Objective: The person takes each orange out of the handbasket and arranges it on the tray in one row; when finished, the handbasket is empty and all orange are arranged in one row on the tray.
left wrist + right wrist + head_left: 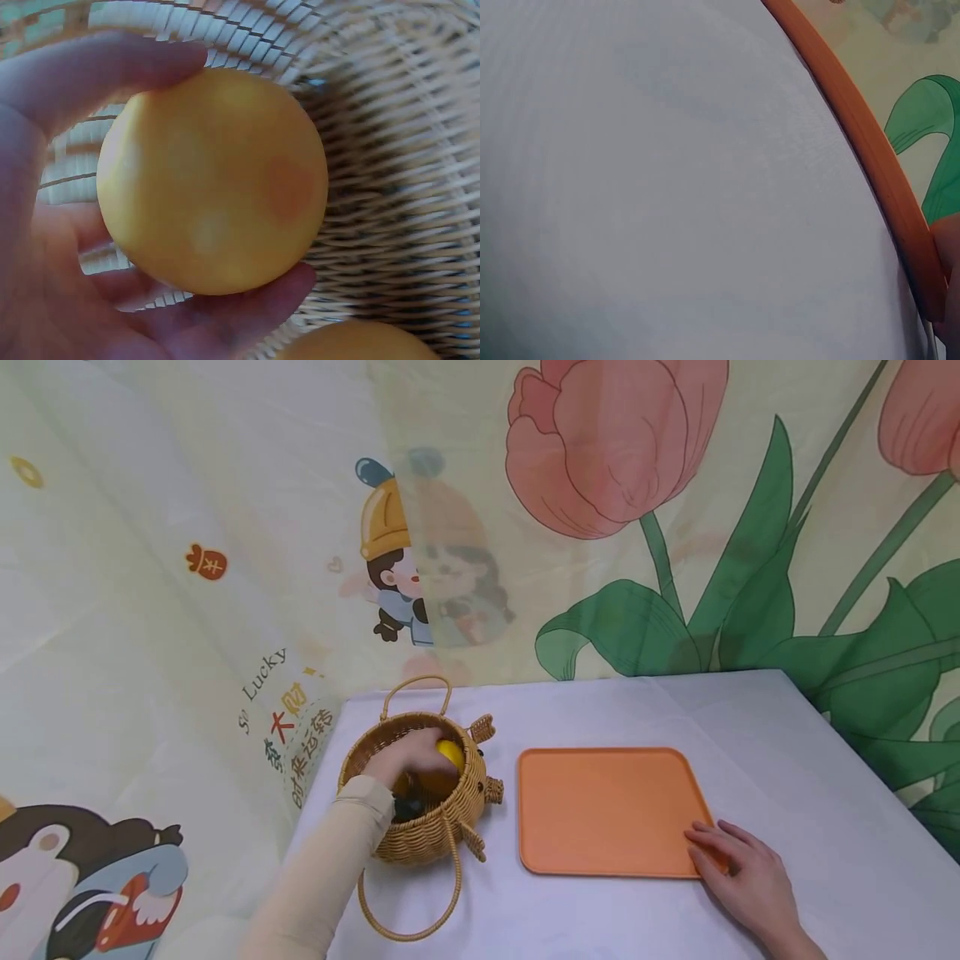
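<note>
Reaching down into a pig-shaped wicker basket [416, 847], my left hand [412, 756] grips a round yellow ball-like thing [214, 184]. In the left wrist view its thumb and fingers curve round opposite sides of it; a faint orange patch shows on its surface. Beneath lies another orange-yellow round thing [360, 345], partly cut off. A dark object [408, 808] sits in the basket near my wrist. My right hand [750, 881] holds the near right corner of an orange tray [607, 810], thumb and fingertips at its rim. Only a bit of that hand shows in the right wrist view.
Under the basket and tray is a table with a white cloth [600, 922]. One basket handle [408, 935] hangs down in front, and the other handle [416, 679] stands up behind. Printed curtains [465, 410] hang behind the table and along its left side.
</note>
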Motion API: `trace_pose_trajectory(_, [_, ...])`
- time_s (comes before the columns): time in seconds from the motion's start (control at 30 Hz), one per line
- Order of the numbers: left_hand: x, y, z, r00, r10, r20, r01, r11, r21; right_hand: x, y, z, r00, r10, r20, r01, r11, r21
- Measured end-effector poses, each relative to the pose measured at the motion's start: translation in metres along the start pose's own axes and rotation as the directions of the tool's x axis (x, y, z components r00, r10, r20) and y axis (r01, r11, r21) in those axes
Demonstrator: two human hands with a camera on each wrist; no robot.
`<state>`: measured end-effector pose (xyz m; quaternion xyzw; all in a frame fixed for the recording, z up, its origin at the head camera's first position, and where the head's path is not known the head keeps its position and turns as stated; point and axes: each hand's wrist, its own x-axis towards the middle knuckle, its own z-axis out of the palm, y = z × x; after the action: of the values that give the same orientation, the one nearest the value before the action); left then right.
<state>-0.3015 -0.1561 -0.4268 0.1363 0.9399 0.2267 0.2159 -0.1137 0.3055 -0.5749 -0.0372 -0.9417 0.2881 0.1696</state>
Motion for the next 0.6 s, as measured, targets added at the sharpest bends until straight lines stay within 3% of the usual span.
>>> trace_pose_trajectory(0.2, [-0.014,0.002,-0.022,0.997,0.063,-0.033,-0.067,0.989,-0.132,0.001,0.001,-0.001,1.000,-0.019,-0.008,0.019,1.000,0.007])
trace_pose_trajectory(0.33, [-0.025,0.004,-0.032,0.995,0.035,-0.092,-0.054,0.977,-0.207,0.001,0.002,-0.001,0.999,-0.032,-0.012,0.032,0.999,0.011])
trace_pose_trajectory(0.47, [-0.039,0.012,-0.039,0.989,-0.046,-0.139,-0.002,0.944,-0.329,0.001,0.003,-0.001,0.999,-0.042,-0.018,0.042,0.999,0.008])
trace_pose_trajectory(0.6, [-0.051,0.026,-0.039,0.982,-0.071,-0.173,-0.017,0.887,-0.462,0.001,0.003,0.000,0.999,-0.043,-0.022,0.043,0.999,0.008])
